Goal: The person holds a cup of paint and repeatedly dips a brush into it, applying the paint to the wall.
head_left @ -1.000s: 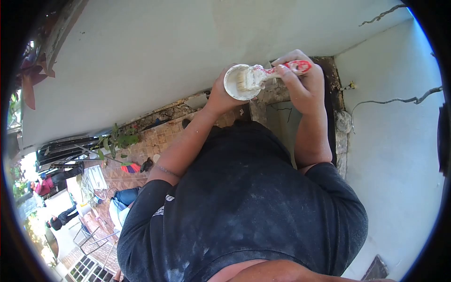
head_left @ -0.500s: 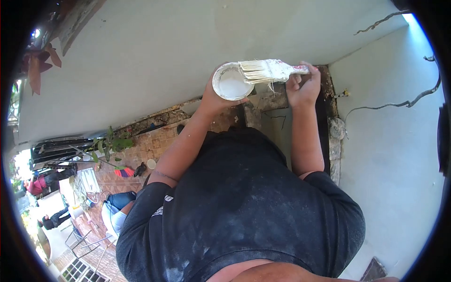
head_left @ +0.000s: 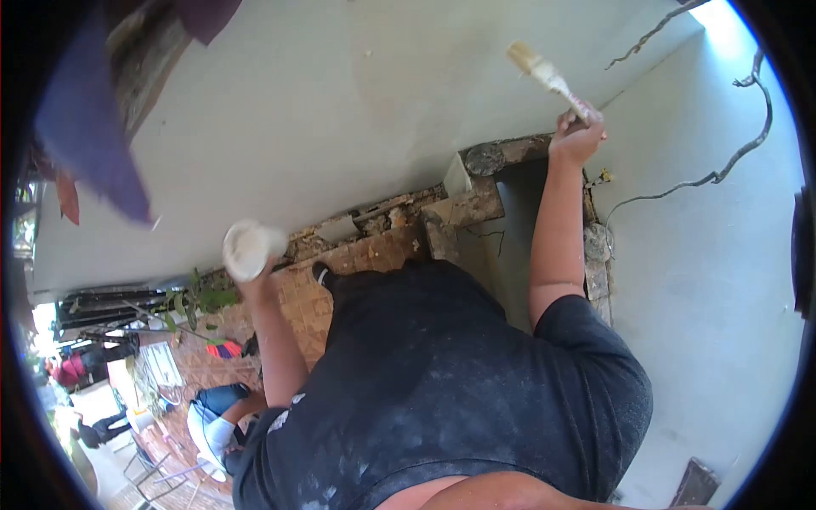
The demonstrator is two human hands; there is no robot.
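My right hand [head_left: 579, 136] is closed around the handle of a paintbrush [head_left: 557, 83]. Its pale bristles point up and left, close to the off-white wall [head_left: 340, 93]. Out to the left, my left hand [head_left: 257, 285] grips a small white tub of paint [head_left: 246, 249], smeared by motion. White paint shows inside the tub, its mouth facing me. Brush and tub are now well apart.
A second wall [head_left: 688, 246] meets the first at right, with a bare vine [head_left: 722, 178] along it. Broken masonry [head_left: 476, 204] edges the wall base. Purple leaves [head_left: 93, 119] hang close at upper left. People [head_left: 212, 416] are on the tiled floor at lower left.
The tub has swung left and down, away from the brush. My right hand has raised the brush from over the tub's mouth up toward the wall, its bristles now tilted upward.
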